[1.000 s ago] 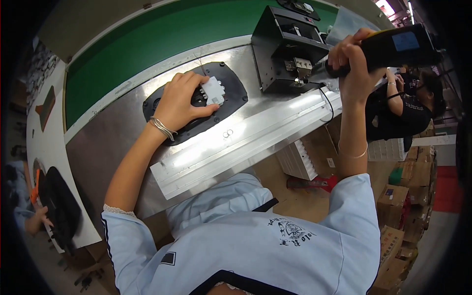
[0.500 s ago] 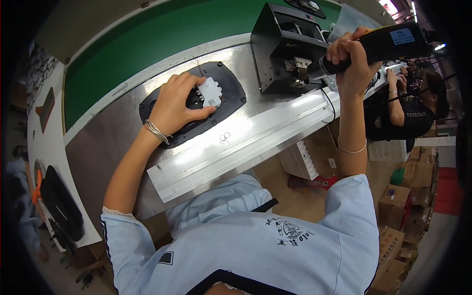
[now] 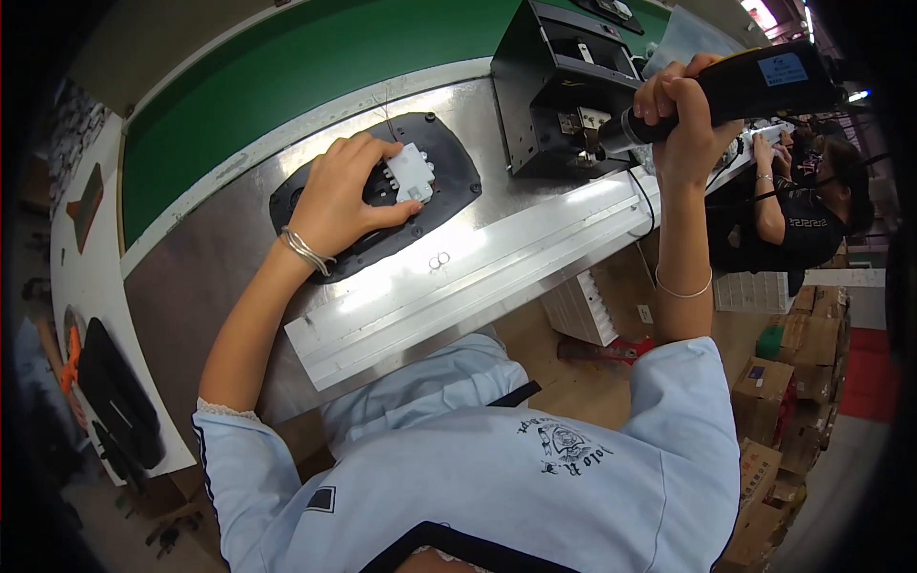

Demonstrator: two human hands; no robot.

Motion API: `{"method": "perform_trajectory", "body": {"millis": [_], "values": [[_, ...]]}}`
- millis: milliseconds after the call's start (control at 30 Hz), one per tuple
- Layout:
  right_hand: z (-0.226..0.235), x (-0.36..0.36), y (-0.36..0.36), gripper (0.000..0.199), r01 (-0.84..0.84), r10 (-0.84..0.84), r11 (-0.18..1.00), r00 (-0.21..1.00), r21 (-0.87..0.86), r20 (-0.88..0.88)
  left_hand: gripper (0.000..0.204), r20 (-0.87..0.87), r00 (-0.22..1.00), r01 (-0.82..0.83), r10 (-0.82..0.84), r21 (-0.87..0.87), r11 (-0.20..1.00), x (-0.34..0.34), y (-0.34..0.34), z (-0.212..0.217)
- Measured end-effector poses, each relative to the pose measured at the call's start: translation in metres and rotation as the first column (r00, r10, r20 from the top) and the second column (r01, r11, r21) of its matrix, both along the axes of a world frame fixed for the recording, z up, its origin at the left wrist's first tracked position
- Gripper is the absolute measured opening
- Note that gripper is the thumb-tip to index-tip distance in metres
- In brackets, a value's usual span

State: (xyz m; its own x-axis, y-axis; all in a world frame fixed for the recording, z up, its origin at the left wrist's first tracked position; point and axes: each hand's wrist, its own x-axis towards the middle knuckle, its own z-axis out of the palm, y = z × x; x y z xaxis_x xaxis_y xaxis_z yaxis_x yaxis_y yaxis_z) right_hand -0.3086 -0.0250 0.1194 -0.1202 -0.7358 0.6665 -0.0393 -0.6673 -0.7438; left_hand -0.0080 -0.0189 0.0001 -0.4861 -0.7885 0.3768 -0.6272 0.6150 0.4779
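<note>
My left hand (image 3: 342, 191) grips a small white plastic box (image 3: 411, 175) between thumb and fingers. The box sits on a flat black plastic base plate (image 3: 449, 162) with rounded corners, which lies on the metal bench. Thin wires rise behind the box. Raised at the right, my right hand (image 3: 690, 110) is wrapped round a black power screwdriver (image 3: 750, 84). Its tip points left, at the metal bracket on the front of a black box-shaped machine (image 3: 549, 95); whether the two touch I cannot tell.
A pale metal rail (image 3: 478, 272) runs along the bench's front edge, two small rings (image 3: 438, 261) on it. A green board (image 3: 315, 67) backs the bench. At the right a co-worker (image 3: 807, 220) sits, near stacked cardboard boxes (image 3: 764, 382). Orange-handled pliers (image 3: 72, 358) lie far left.
The view has shifted slightly. Both hands keep their holds, and the white box and screwdriver stay almost where they were.
</note>
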Motion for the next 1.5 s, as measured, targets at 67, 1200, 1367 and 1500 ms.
{"method": "perform_trajectory", "body": {"millis": [67,1200,1367,1500], "values": [[0.002,-0.001,0.003,0.014,-0.009,0.009,1.000,1.000,-0.016,-0.012,0.055,0.003,1.000,0.001,-0.001,0.023,1.000,-0.001,0.001,0.001],[-0.036,0.166,-0.022,0.019,-0.526,0.521,0.838,0.850,0.144,0.075,0.063,-0.025,0.997,-0.075,0.078,0.096,0.993,0.002,-0.001,-0.010],[-0.035,0.177,-0.017,0.015,-0.515,0.512,0.842,0.857,0.157,0.066,0.063,-0.027,0.995,-0.089,0.091,0.074,0.993,0.003,-0.003,-0.015],[-0.040,0.179,-0.021,0.013,-0.476,0.478,0.868,0.878,0.140,0.017,0.063,-0.026,0.996,-0.085,0.088,0.079,0.993,0.001,-0.003,-0.012]]}}
